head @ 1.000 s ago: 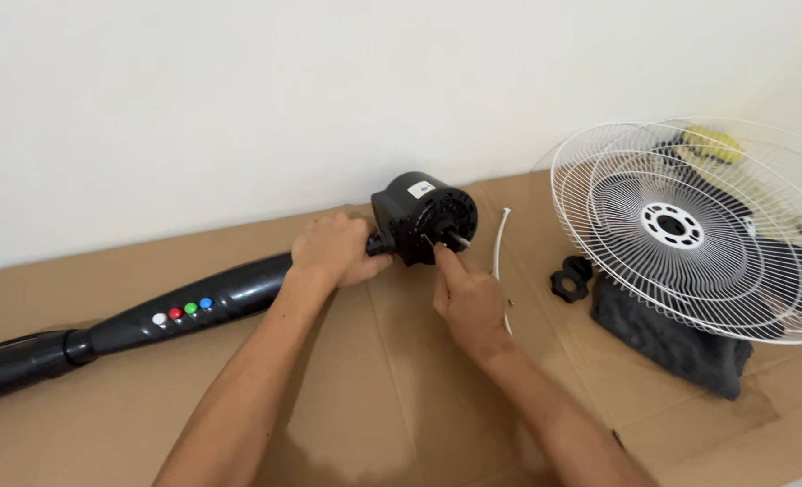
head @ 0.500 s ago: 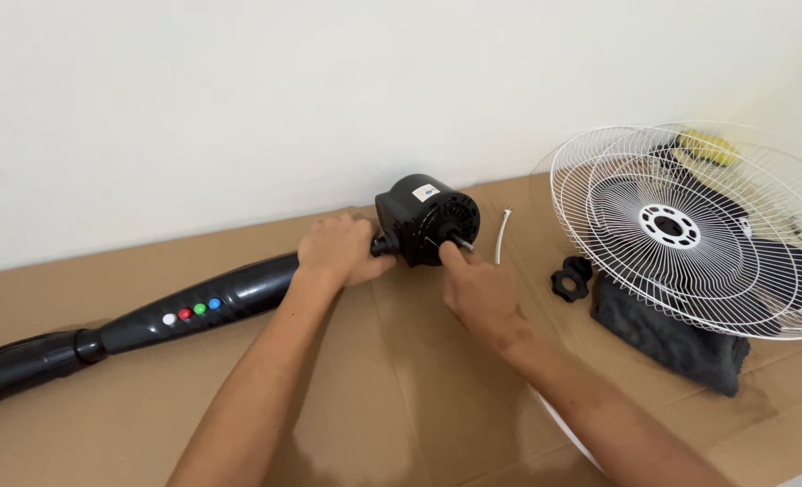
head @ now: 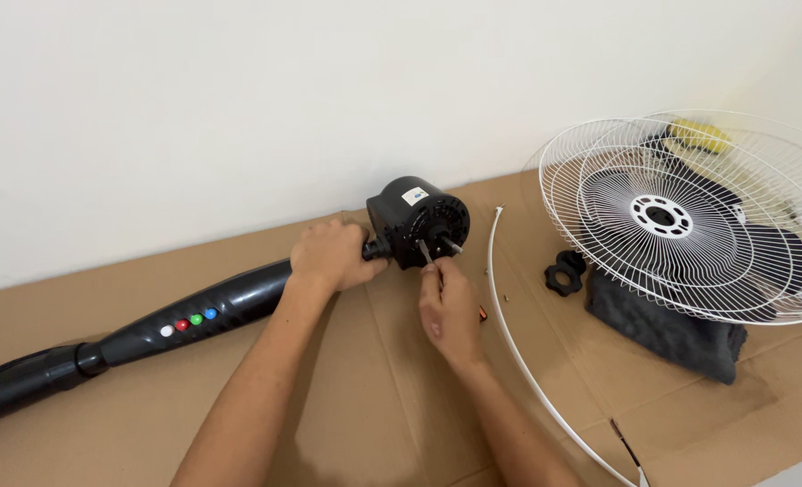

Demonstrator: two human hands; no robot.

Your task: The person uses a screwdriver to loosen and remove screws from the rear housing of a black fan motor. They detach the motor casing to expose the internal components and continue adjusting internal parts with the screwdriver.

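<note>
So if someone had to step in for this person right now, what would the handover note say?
Left hand: wrapped around the neck of the black fan stand, just behind the motor, steadying it on the cardboard.
Right hand: fingers hold a thin screwdriver against the motor's front face, beside the bare shaft.
Already off: white grilles, lying to the right over a dark cloth; black nut; white rim ring.
Left: the motor is still on the stand. I cannot tell how far the screw is turned.
</note>
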